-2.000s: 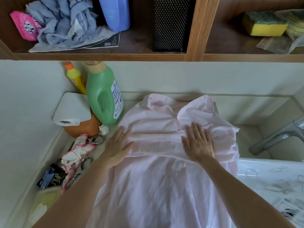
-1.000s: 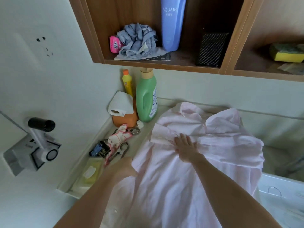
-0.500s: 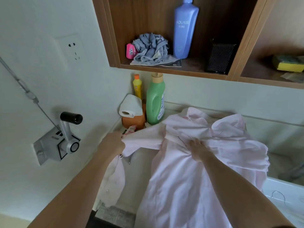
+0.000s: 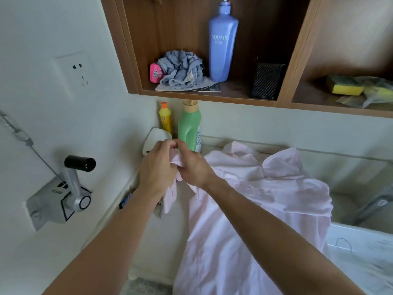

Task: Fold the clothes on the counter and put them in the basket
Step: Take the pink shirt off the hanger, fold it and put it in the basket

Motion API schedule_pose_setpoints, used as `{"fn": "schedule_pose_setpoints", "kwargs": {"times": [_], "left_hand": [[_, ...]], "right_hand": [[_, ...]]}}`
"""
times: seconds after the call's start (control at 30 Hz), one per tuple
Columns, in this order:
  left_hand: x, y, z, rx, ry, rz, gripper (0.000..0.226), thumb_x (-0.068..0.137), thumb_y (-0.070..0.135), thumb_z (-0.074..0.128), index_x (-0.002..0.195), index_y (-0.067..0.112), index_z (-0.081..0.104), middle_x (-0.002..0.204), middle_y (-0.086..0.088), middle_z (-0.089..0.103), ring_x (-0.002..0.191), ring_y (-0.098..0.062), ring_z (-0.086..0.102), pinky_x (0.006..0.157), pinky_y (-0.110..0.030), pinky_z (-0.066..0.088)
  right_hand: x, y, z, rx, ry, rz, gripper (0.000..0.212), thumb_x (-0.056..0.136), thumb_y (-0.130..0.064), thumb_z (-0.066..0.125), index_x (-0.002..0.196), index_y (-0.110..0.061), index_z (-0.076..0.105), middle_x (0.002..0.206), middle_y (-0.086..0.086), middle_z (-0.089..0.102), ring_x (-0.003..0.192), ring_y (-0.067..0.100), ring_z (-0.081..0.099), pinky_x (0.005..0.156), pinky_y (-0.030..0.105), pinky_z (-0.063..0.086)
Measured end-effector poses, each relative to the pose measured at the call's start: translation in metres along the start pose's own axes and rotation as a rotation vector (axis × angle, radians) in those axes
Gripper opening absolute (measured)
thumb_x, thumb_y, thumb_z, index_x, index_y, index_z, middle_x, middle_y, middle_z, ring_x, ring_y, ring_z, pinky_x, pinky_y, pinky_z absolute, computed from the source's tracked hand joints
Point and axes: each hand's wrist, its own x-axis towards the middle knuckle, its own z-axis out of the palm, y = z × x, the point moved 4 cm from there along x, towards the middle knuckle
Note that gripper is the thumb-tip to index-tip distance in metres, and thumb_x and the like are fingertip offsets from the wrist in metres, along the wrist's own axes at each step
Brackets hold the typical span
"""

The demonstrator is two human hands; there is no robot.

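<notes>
A pale, plain wall (image 4: 63, 116) takes up the left side, with a white socket (image 4: 75, 74) set into it and, lower down, a grey metal fitting (image 4: 61, 201) with a black knob (image 4: 80, 163); a thin cable (image 4: 40, 155) runs down to it. Above, a brown wooden shelf unit (image 4: 293, 50) is split into compartments: the left one holds a tall blue bottle (image 4: 222, 43), a bundled grey cloth (image 4: 180, 70), a pink packet (image 4: 155, 73) and a black mesh box (image 4: 265, 80); the right one holds a yellow sponge (image 4: 344, 87). Below, a yellow bottle (image 4: 165, 118) and a green bottle (image 4: 190, 126) stand at the back corner of the white table (image 4: 180, 211). A grey tap (image 4: 374, 201) shows at the far right. The light is soft and even
</notes>
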Motion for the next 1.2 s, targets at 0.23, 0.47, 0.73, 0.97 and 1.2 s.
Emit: {"fn": "schedule_pose_setpoints", "kwargs": {"times": [0.23, 0.47, 0.73, 0.97, 1.2], "left_hand": [[-0.003, -0.053, 0.016, 0.134, -0.095, -0.275, 0.020, 0.091, 0.013, 0.051, 0.105, 0.017, 0.065, 0.096, -0.010, 0.069, 0.088, -0.034, 0.062, 0.074, -0.039, 0.051], [0.034, -0.048, -0.007, 0.056, 0.121, -0.247, 0.025, 0.089, 0.012, 0.056, 0.102, 0.028, 0.072, 0.099, -0.004, 0.072, 0.089, -0.034, 0.062, 0.072, -0.039, 0.051], [0.078, 0.086, -0.002, 0.022, 0.198, 0.515, 0.039, 0.075, 0.004, 0.057, 0.094, 0.033, 0.075, 0.126, 0.004, 0.058, 0.116, -0.027, 0.047, 0.094, -0.049, 0.034], [0.063, 0.097, 0.056, -0.518, -0.075, 0.257, 0.098, 0.075, 0.050, 0.078, 0.151, 0.021, 0.022, 0.150, -0.003, 0.027, 0.138, -0.017, 0.032, 0.114, -0.039, 0.032], [0.024, 0.061, 0.155, -0.030, -0.519, 0.059, 0.042, 0.091, 0.036, 0.065, 0.128, 0.022, 0.052, 0.110, -0.008, 0.070, 0.098, -0.032, 0.067, 0.081, -0.041, 0.055]], "right_hand": [[0.010, 0.025, -0.071, -0.018, 0.323, 0.115, 0.045, 0.071, 0.004, 0.046, 0.109, -0.008, 0.068, 0.103, 0.015, 0.067, 0.094, 0.033, 0.062, 0.079, 0.033, 0.049], [0.008, 0.062, -0.079, -0.265, -0.132, 0.461, 0.044, 0.095, -0.034, 0.054, 0.133, -0.013, 0.048, 0.128, 0.017, 0.057, 0.114, 0.036, 0.056, 0.097, 0.047, 0.048], [0.005, 0.029, -0.098, 0.388, 0.027, 0.198, 0.100, 0.078, -0.029, 0.083, 0.153, -0.025, 0.017, 0.138, -0.005, 0.045, 0.125, 0.010, 0.046, 0.106, 0.030, 0.041], [-0.030, 0.077, -0.147, 0.940, 0.394, 0.283, 0.024, 0.086, -0.010, 0.060, 0.104, 0.004, 0.065, 0.097, 0.024, 0.067, 0.090, 0.030, 0.064, 0.083, 0.049, 0.051], [-0.049, 0.099, -0.197, 1.324, 0.615, 0.189, 0.059, 0.080, -0.036, 0.078, 0.121, -0.001, 0.054, 0.113, 0.022, 0.054, 0.108, 0.035, 0.052, 0.107, 0.055, 0.039]]}}
